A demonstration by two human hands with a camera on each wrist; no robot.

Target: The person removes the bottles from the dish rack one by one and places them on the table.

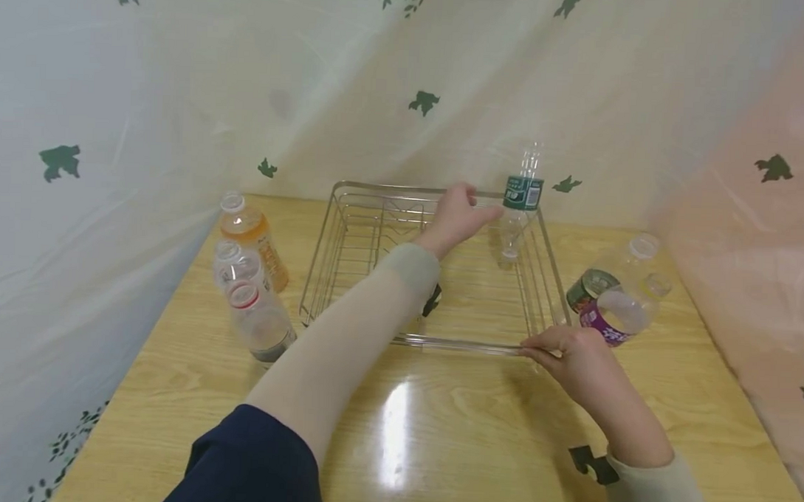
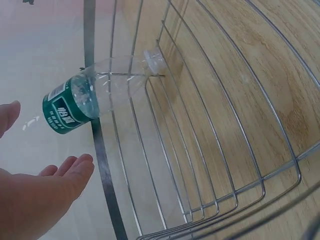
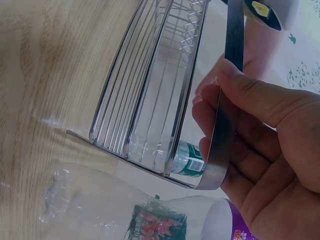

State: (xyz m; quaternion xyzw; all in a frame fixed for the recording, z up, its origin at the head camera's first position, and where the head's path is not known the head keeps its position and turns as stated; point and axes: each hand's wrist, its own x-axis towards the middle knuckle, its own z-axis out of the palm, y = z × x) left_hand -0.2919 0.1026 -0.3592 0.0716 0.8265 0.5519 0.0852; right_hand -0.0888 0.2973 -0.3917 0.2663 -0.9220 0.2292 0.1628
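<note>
A clear plastic bottle (image 1: pixel 524 192) with a green label stands upside down, cap low, at the far right corner of a wire dish rack (image 1: pixel 465 348). Beside it is my left hand (image 1: pixel 458 214), fingers spread and a gap between them and the bottle. From the left wrist view, the bottle (image 2: pixel 70 105) leans against the wires, and the thumb and fingers (image 2: pixel 75 172) hold nothing. My right hand (image 1: pixel 581 357) pinches the flat metal rim (image 3: pixel 222 125) at the rack's near right corner between thumb and fingers.
Left of the rack stand an orange-labelled bottle (image 1: pixel 252 235), a clear bottle (image 1: pixel 238 264) and a red-rimmed bottle (image 1: pixel 261 324). To the right are a green-labelled bottle (image 1: pixel 592 289) and a purple-labelled bottle (image 1: pixel 605 323). A patterned sheet (image 1: pixel 354 87) hangs behind the wooden table (image 1: pixel 462 438).
</note>
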